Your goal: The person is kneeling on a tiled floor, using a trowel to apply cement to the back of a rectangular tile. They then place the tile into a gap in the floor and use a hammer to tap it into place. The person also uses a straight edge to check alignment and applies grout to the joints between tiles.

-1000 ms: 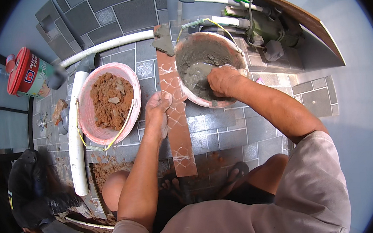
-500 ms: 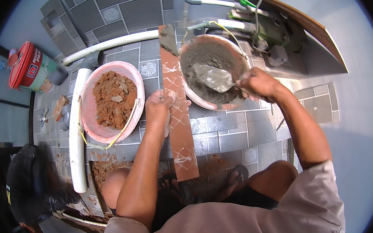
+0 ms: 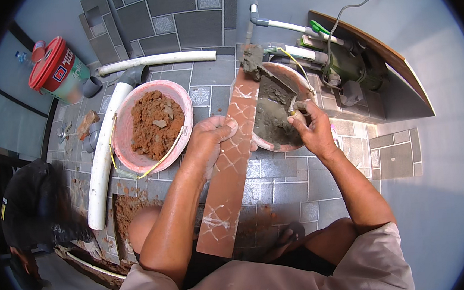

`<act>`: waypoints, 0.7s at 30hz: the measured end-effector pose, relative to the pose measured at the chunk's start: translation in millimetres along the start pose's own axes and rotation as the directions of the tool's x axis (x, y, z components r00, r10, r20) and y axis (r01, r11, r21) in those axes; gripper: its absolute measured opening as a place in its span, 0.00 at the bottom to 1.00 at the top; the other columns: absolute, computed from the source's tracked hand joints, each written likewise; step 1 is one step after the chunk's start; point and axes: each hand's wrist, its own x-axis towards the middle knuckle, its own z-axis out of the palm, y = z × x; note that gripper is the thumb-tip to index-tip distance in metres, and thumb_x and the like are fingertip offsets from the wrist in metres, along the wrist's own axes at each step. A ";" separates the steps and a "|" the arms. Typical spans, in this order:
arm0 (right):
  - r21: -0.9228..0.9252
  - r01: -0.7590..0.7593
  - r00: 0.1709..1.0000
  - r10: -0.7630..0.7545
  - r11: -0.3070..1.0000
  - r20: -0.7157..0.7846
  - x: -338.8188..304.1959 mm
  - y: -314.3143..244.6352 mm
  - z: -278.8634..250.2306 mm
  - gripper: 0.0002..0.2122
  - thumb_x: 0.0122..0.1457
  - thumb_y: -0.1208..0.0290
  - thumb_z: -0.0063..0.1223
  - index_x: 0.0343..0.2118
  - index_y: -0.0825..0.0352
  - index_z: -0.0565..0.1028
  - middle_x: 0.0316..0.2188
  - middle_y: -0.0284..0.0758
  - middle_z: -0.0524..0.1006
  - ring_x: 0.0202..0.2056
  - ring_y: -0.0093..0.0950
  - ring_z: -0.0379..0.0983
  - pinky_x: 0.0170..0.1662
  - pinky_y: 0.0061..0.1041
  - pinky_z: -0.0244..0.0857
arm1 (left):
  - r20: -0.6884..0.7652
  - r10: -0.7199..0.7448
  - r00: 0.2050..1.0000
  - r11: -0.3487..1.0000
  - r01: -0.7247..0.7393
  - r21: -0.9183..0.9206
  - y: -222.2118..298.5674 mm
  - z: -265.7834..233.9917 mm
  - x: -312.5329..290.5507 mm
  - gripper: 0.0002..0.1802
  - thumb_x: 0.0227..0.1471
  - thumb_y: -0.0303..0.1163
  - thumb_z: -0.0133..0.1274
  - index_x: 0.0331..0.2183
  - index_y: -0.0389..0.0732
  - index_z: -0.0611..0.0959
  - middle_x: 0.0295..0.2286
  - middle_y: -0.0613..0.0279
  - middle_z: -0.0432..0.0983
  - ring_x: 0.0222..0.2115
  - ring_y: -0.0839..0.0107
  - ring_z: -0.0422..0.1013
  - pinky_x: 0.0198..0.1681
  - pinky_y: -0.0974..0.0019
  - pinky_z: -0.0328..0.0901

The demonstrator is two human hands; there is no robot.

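My left hand (image 3: pixel 213 141) is closed round the left edge of a long reddish-brown tile strip (image 3: pixel 228 170), whose upward face shows a pale crisscross pattern. Grey mortar (image 3: pixel 252 59) sits on the strip's far end. My right hand (image 3: pixel 311 125) grips the handle of a trowel (image 3: pixel 280 80), its blade tilted and coated with mortar, reaching to the strip's far end. Below the trowel stands a bucket (image 3: pixel 304 79) of wet grey mortar, partly hidden by the strip. To the left is a pinkish bucket (image 3: pixel 186 102) holding reddish-brown soil (image 3: pixel 154 118).
White pipes (image 3: pixel 103 171) lie around the soil bucket. A red-lidded paint pail (image 3: pixel 54 69) stands far left, and a green pump (image 3: pixel 348 59) with pipes sits far right. A person in black (image 3: pixel 27 207) bends at the left beside a dug trench (image 3: pixel 97 267). Grey tiles cover the floor.
The trowel has moved from inside the mortar bucket up to the strip's far end. The strip has tilted, its near end swinging left and its far end right, and more mortar lies on it.
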 end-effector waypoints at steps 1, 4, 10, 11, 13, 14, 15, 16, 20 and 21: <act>0.010 0.028 1.000 -0.028 1.000 0.001 0.0 -4.1 2.8 0.13 0.57 0.78 0.66 0.44 0.72 0.77 0.39 0.44 0.79 0.42 0.39 0.79 0.48 0.33 0.71 | 0.000 0.000 1.000 1.000 0.000 0.016 -0.1 0.7 -2.5 0.14 0.67 0.32 0.50 0.46 0.30 0.80 0.35 0.47 0.83 0.33 0.55 0.85 0.35 0.59 0.80; -0.067 0.045 0.999 -0.045 0.997 0.002 -2.2 -11.3 0.7 0.14 0.56 0.78 0.66 0.44 0.72 0.76 0.40 0.45 0.78 0.42 0.45 0.78 0.48 0.35 0.71 | 0.015 0.024 1.000 1.000 -0.024 0.020 -3.7 -0.3 -3.9 0.15 0.67 0.32 0.50 0.47 0.30 0.80 0.35 0.48 0.83 0.33 0.55 0.85 0.36 0.58 0.80; -0.293 0.240 0.969 -0.247 0.925 0.015 -14.4 1.3 -12.8 0.16 0.54 0.80 0.65 0.45 0.70 0.75 0.43 0.48 0.77 0.47 0.53 0.73 0.53 0.41 0.68 | 0.017 0.114 0.993 0.993 -0.114 0.001 -12.1 -13.0 1.1 0.13 0.67 0.32 0.50 0.45 0.32 0.80 0.36 0.47 0.84 0.33 0.55 0.85 0.36 0.59 0.80; -0.324 0.247 0.967 -0.252 0.913 0.027 -15.7 3.3 -18.8 0.16 0.54 0.80 0.65 0.45 0.71 0.75 0.44 0.48 0.77 0.48 0.52 0.72 0.54 0.43 0.67 | 0.008 0.131 0.991 0.991 -0.132 0.013 -13.4 -15.4 3.3 0.13 0.67 0.32 0.50 0.44 0.32 0.80 0.36 0.47 0.84 0.33 0.55 0.85 0.36 0.59 0.80; -0.428 0.236 0.969 -0.246 0.873 0.033 -17.9 11.8 -39.5 0.15 0.55 0.79 0.64 0.46 0.71 0.75 0.44 0.48 0.78 0.47 0.52 0.72 0.53 0.44 0.67 | -0.014 0.176 0.984 0.984 -0.175 0.041 -18.4 -22.2 15.0 0.12 0.67 0.32 0.50 0.44 0.33 0.80 0.35 0.47 0.84 0.33 0.56 0.85 0.36 0.60 0.80; -0.476 0.218 0.973 -0.228 0.852 0.038 -17.5 12.4 -49.3 0.15 0.55 0.78 0.64 0.46 0.70 0.75 0.44 0.48 0.78 0.47 0.52 0.72 0.53 0.44 0.67 | -0.022 0.192 0.981 0.980 -0.191 0.059 -19.5 -24.6 17.1 0.11 0.67 0.32 0.50 0.44 0.33 0.80 0.35 0.47 0.84 0.34 0.56 0.85 0.36 0.60 0.80; -0.541 0.273 0.956 -0.287 0.796 0.059 -14.6 11.2 -55.7 0.12 0.59 0.74 0.62 0.43 0.71 0.75 0.38 0.47 0.75 0.42 0.50 0.71 0.48 0.42 0.67 | -0.045 0.174 0.984 0.984 -0.172 0.045 -20.3 -27.0 16.6 0.11 0.67 0.31 0.51 0.44 0.33 0.79 0.35 0.47 0.84 0.34 0.56 0.85 0.36 0.60 0.80; -0.629 0.166 0.986 -0.106 0.760 0.132 -10.9 1.4 -60.1 0.13 0.59 0.73 0.60 0.46 0.70 0.76 0.42 0.49 0.79 0.46 0.51 0.75 0.50 0.46 0.70 | -0.072 0.155 0.985 0.988 -0.153 0.028 -18.9 -25.5 14.4 0.11 0.67 0.31 0.51 0.43 0.33 0.79 0.35 0.46 0.84 0.35 0.56 0.85 0.37 0.60 0.80; -0.819 0.157 0.933 0.189 0.552 0.306 31.0 -23.0 -28.9 0.09 0.60 0.71 0.54 0.37 0.68 0.83 0.36 0.45 0.84 0.39 0.47 0.82 0.44 0.43 0.76 | -0.083 0.120 0.989 0.992 -0.117 0.034 -44.8 -44.5 29.6 0.09 0.67 0.31 0.51 0.43 0.34 0.79 0.38 0.45 0.84 0.38 0.58 0.84 0.37 0.61 0.80; -0.840 0.193 0.917 0.212 0.507 0.338 41.5 -19.2 -17.8 0.09 0.60 0.72 0.53 0.35 0.67 0.85 0.35 0.44 0.85 0.38 0.46 0.84 0.43 0.42 0.77 | -0.072 0.119 0.990 0.993 -0.121 -0.018 -52.2 -41.9 32.7 0.09 0.67 0.31 0.51 0.43 0.35 0.79 0.40 0.44 0.85 0.38 0.62 0.84 0.38 0.62 0.79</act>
